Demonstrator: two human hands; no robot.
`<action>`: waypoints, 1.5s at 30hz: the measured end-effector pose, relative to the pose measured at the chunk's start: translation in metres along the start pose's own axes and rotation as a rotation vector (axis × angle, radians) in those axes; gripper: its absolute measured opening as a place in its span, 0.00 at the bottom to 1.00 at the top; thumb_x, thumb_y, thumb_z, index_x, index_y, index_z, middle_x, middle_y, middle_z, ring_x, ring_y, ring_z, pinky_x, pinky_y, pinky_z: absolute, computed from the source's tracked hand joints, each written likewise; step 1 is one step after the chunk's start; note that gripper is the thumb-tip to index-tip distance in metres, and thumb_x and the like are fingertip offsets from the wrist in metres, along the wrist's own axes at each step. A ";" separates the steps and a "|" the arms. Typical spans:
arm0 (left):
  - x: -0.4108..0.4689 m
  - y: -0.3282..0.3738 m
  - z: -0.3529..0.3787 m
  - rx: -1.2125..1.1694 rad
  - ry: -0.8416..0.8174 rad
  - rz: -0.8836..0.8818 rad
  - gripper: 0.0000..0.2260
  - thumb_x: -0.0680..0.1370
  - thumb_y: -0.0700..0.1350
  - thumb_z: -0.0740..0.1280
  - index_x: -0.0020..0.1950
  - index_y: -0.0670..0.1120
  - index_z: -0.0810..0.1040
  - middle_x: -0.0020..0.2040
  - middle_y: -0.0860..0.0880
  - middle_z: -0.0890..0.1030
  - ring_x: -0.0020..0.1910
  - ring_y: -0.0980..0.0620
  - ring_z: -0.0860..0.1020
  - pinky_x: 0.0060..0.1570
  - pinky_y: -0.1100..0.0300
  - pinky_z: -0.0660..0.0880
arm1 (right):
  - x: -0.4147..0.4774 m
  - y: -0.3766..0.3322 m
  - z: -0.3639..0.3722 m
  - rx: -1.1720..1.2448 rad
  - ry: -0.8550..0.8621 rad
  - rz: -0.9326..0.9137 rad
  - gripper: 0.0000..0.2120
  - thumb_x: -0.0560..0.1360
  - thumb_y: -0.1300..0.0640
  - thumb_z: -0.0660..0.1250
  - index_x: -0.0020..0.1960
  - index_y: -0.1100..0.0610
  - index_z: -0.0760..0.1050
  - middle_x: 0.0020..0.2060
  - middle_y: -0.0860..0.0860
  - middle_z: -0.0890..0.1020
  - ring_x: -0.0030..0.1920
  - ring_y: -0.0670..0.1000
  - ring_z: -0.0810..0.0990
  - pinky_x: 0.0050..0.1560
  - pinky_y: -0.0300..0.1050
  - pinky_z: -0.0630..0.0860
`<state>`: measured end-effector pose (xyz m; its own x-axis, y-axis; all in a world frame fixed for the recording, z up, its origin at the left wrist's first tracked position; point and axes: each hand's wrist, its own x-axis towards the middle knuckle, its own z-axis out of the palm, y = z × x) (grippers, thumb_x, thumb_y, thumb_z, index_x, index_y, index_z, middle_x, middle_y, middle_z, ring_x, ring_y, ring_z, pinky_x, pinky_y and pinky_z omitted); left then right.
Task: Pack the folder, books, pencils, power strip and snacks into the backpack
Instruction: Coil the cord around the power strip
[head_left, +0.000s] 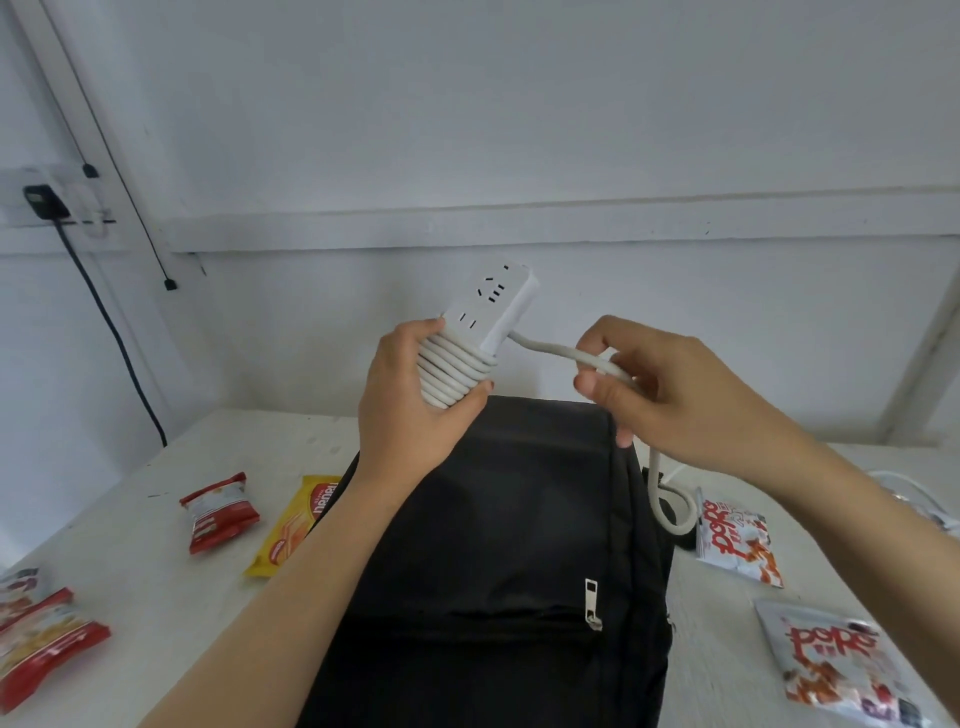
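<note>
The white counter (156, 597) carries a black backpack (493, 545), lying flat in the middle with its front pocket's zip pull (592, 603) facing up. I cannot tell whether the main compartment is open. Snacks (221, 512) lie loose on both sides of it: red and yellow packets to the left, two Pops bags (737, 540) to the right. No folder, books or pencils show on the counter.

The power strip (488, 306) is held up above the far end of the backpack, not in it. Most of its cord (457, 371) is wound in tight turns round the lower half of the body. The left hand (410, 400) grips that wound part, fingers curled round the far side and thumb across the near side. The right hand (670, 395) holds the free run of cord just beside the strip, fingers closed around it. The remaining tail drops from that hand to a loop beside the backpack's right edge.

The step in hand looks like coiling the cord before packing. Next, the last length needs winding on and its end securing so the turns do not spring loose. Then the main compartment must be opened before the strip goes in, and the snacks are left to pack.
</note>
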<state>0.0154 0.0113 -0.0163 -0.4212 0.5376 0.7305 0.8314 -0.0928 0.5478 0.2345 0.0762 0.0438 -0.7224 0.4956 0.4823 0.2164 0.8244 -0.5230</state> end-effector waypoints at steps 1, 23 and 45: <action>0.001 0.000 0.000 -0.006 0.006 -0.017 0.31 0.65 0.53 0.76 0.63 0.53 0.65 0.57 0.53 0.73 0.50 0.54 0.74 0.41 0.64 0.74 | -0.002 0.000 0.001 0.026 -0.055 0.002 0.02 0.78 0.54 0.63 0.46 0.50 0.71 0.27 0.47 0.78 0.23 0.45 0.77 0.30 0.30 0.68; 0.031 0.008 -0.006 0.244 -0.171 0.078 0.29 0.63 0.51 0.75 0.60 0.56 0.66 0.48 0.57 0.72 0.47 0.52 0.72 0.37 0.59 0.67 | 0.022 -0.056 -0.032 -0.820 0.065 -0.382 0.15 0.78 0.45 0.49 0.55 0.44 0.72 0.43 0.46 0.81 0.42 0.54 0.77 0.36 0.43 0.61; 0.006 0.039 -0.027 -0.260 -0.015 0.304 0.25 0.67 0.48 0.75 0.61 0.46 0.72 0.58 0.53 0.75 0.55 0.52 0.76 0.49 0.60 0.77 | 0.082 0.016 -0.002 0.303 -0.282 0.205 0.14 0.78 0.60 0.60 0.35 0.54 0.76 0.19 0.51 0.70 0.21 0.49 0.70 0.29 0.40 0.71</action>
<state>0.0350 -0.0121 0.0203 -0.1634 0.4647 0.8702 0.7969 -0.4578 0.3941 0.1803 0.1304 0.0761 -0.8444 0.5115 0.1590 0.2020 0.5791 -0.7899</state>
